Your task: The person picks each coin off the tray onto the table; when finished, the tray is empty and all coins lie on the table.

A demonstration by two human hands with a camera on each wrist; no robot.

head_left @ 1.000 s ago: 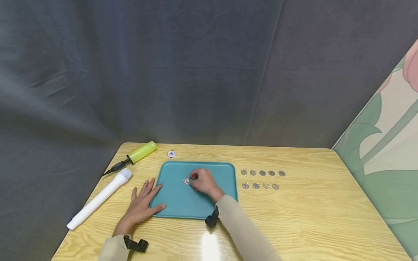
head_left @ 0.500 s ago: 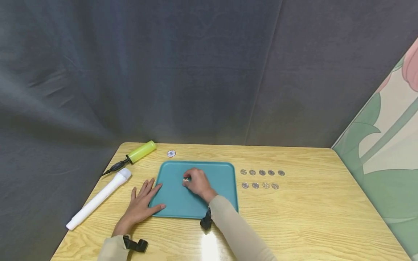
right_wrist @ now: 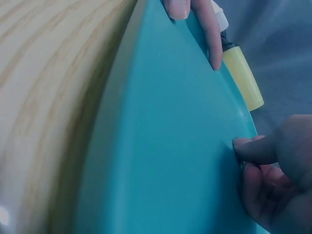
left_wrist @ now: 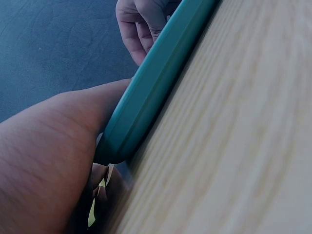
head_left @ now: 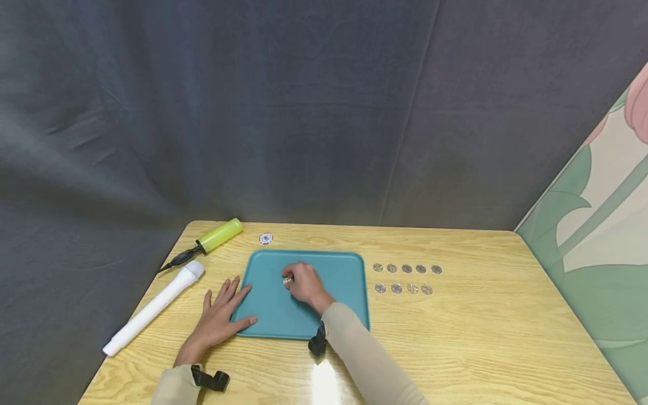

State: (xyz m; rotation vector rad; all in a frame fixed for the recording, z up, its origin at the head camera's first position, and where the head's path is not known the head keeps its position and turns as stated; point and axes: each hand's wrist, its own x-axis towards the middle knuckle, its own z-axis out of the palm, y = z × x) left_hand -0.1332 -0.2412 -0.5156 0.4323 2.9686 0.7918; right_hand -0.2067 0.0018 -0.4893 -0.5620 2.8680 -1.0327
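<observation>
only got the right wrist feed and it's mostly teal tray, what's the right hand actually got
Observer: On the head view the right hand pinches a small silver coin over the middle of the tray.
Operator: any more coins around
Observer: Yes, nine coins lie in two rows on the table, to the right of the tray.
Operator: and the left hand
Observer: The left hand lies flat, with its fingers over the tray's left edge.
</observation>
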